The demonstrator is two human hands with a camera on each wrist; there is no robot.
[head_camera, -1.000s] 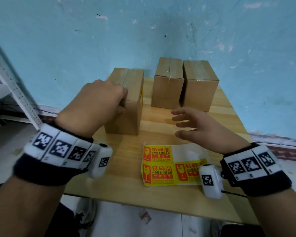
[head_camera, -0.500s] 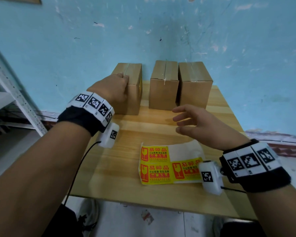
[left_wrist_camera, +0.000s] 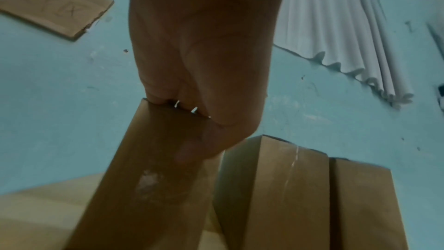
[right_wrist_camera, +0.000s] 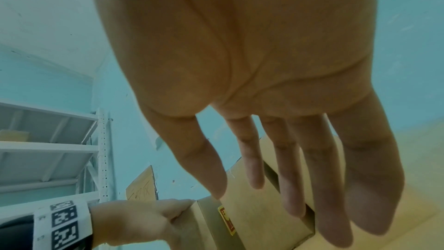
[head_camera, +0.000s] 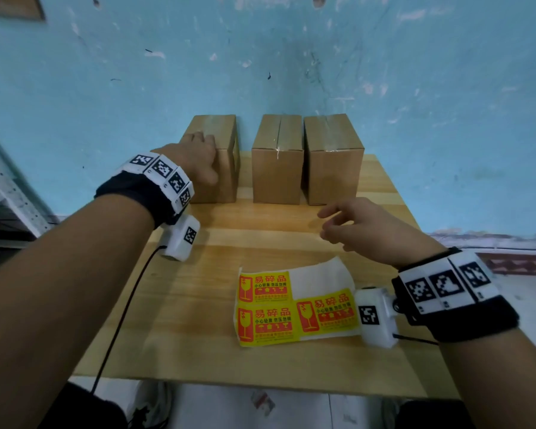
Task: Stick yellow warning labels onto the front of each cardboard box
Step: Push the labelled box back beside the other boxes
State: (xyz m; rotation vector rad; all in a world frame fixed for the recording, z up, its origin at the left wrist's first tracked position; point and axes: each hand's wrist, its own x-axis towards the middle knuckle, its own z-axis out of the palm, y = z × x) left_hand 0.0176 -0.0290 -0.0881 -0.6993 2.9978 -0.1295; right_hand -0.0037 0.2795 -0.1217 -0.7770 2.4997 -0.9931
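Note:
Three brown cardboard boxes stand in a row at the back of the wooden table (head_camera: pixel 198 320). My left hand (head_camera: pixel 195 156) grips the left box (head_camera: pixel 226 178): fingers lie over its top edge, the thumb (left_wrist_camera: pixel 192 149) presses its near face. A yellow label (right_wrist_camera: pixel 227 220) sticks on that box's right side, facing the middle box (head_camera: pixel 277 171). The right box (head_camera: pixel 333 168) stands beside it. My right hand (head_camera: pixel 350 230) hovers open and empty over the table, in front of the right box. A backing sheet (head_camera: pixel 291 308) carrying three yellow warning labels lies near the front edge.
A blue wall stands close behind the boxes. White metal shelving (right_wrist_camera: pixel 60 149) is at the left of the table. A piece of cardboard (left_wrist_camera: pixel 52 3) hangs on the wall. A black cable (head_camera: pixel 118 320) runs from my left wrist over the table's front edge.
My left hand has pushed the left box away from me to the back of the table, into line with the other two. My right hand stays open above the table.

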